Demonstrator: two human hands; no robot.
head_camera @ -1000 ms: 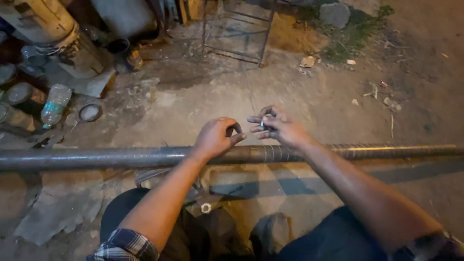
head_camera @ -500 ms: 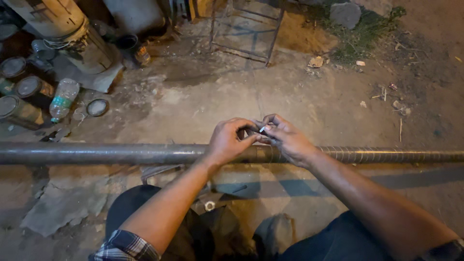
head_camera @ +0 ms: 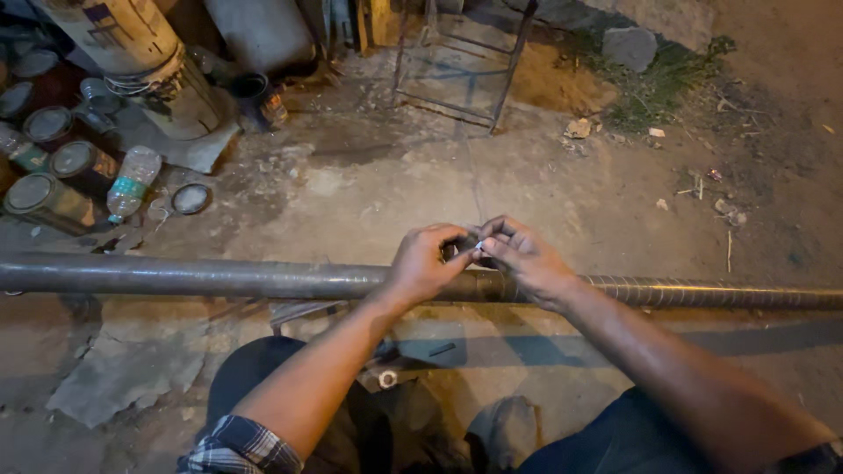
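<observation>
Head view, looking down past the person's knees in dark trousers point(head_camera: 290, 377) and a plaid cuff point(head_camera: 233, 448) on the left forearm. Both forearms reach forward and meet over a long metal pipe point(head_camera: 219, 279) that runs level across the frame from left to right. The left hand point(head_camera: 426, 263) rests on top of the pipe with knuckles raised, its fingers point(head_camera: 452, 237) curled narrowly inward; the right hand point(head_camera: 527, 259) lies just beside it, wrist on the pipe, its fingers point(head_camera: 496, 230) likewise drawn close. Between the fingertips of the two hands sits a small pale object point(head_camera: 479, 248), pinched from both sides; it is too small to tell what it is, and it lies directly above the pipe at mid-frame. To the right of the hands the pipe surface shows a spiral banding. Beneath the pipe, near the knees, lies a small metal fitting point(head_camera: 386, 377) on a flat slab. The floor is bare packed earth point(head_camera: 369, 184) with scattered stones and debris. Further off at left stand several round tins point(head_camera: 53, 197), a plastic bottle point(head_camera: 132, 180) lying tilted, and a loose round lid point(head_camera: 190, 198); behind them a large pale drum point(head_camera: 145, 61). At top centre stands a frame of thin metal rods point(head_camera: 457, 61), with a grey rock point(head_camera: 630, 46) and a patch of grass point(head_camera: 667, 88) to its right.
</observation>
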